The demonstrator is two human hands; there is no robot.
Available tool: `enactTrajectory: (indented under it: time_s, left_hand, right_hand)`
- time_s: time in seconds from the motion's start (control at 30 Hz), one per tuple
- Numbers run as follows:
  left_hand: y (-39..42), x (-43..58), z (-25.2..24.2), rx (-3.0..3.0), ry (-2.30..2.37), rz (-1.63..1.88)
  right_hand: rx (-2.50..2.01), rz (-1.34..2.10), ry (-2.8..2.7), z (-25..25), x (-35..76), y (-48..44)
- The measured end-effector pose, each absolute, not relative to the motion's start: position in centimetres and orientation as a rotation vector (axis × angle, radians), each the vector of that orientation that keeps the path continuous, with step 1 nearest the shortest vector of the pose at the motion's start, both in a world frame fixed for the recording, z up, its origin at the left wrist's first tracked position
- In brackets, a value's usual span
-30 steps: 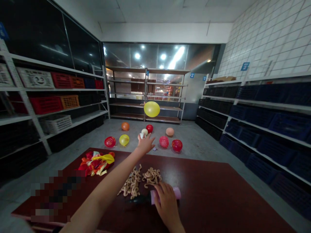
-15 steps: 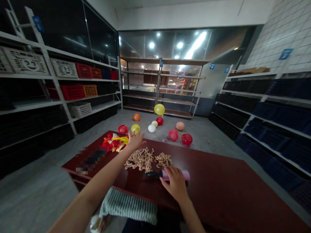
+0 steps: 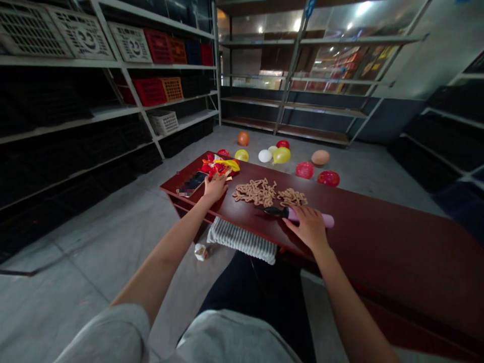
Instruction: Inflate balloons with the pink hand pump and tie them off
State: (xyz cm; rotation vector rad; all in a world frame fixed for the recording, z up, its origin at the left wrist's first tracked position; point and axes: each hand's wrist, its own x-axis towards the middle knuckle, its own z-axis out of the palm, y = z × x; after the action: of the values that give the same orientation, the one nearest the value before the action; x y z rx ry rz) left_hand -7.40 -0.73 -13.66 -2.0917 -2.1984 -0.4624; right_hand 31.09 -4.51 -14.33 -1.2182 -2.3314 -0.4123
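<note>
My left hand [image 3: 216, 188] is at the near edge of a pile of red, orange and yellow uninflated balloons [image 3: 217, 165], its fingertips touching the pile; whether it pinches one is too small to tell. A phone [image 3: 196, 182] lies just left of that hand. My right hand [image 3: 310, 227] is wrapped over a pink pump [image 3: 327, 220] with a black nozzle, which lies on its side on the dark red table [image 3: 363, 217]. Two heaps of tan curly pieces, a larger one [image 3: 255, 192] and a smaller one [image 3: 292, 197], lie between my hands.
Inflated balloons, including a yellow one [image 3: 282, 155] and an orange one [image 3: 243, 138], rest on the floor beyond the table. A ribbed cushion [image 3: 242, 239] is under the near edge. Shelves with crates [image 3: 155, 91] stand left; a metal rack [image 3: 287, 103] stands behind.
The view has tilted down and turned left. My left hand has drawn back from above the far side of the balloon pile to its near edge. The airborne yellow balloon has dropped. My right hand stays on the pump.
</note>
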Motion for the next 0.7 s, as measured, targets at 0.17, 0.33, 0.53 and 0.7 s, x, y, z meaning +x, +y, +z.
enactTrajectory:
  time_s: [0.17,0.33,0.53,0.7]
  left_hand:
    - [-1.3,-7.3,-15.0,-2.045,-2.228,-0.598]
    - [0.2,-7.0,-14.7,-1.888,-2.371,-0.671]
    - [2.7,-7.1,-15.0,-1.763,-2.514,-0.813]
    - [2.8,-7.4,-15.1,-1.767,-2.465,-1.089]
  right_hand:
    - [-1.213,-0.447,-2.308,-14.8,31.3,-4.1]
    - [-1.263,-0.514,-2.195,-14.4,30.5,-3.6]
    - [-1.28,-0.462,-2.135,-14.3,27.8,-3.5]
    - [-1.246,-0.417,-2.205,-15.0,27.2,-3.8]
